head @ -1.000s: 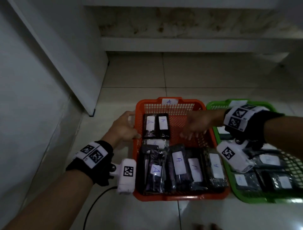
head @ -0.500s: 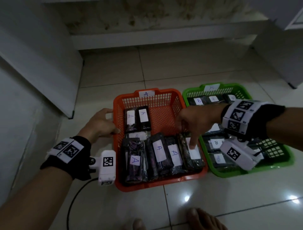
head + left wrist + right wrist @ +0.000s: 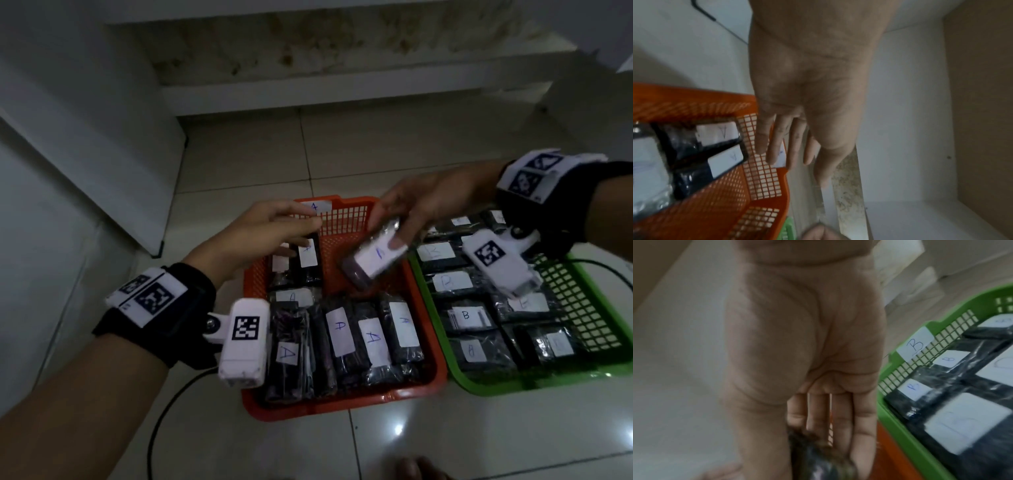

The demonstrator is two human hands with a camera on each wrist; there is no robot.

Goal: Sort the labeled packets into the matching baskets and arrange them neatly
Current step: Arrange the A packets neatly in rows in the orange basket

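Observation:
An orange basket tagged A holds several dark packets with white A labels. Beside it on the right, a green basket tagged B holds packets labelled B. My right hand holds a dark packet with a white label in the air over the orange basket's empty back right part, thumb on the label. My left hand hovers over the orange basket's back left corner, fingers straight and holding nothing; in the left wrist view its fingers hang beside the basket's mesh wall.
Both baskets sit on a pale tiled floor. A white wall panel rises on the left and a stained step runs behind. A black cable trails under my left arm. Toes show at the bottom edge.
My right hand has lifted a packet out of the orange basket's front row and raised it. My left hand has left the basket's left rim and moved up over the back corner.

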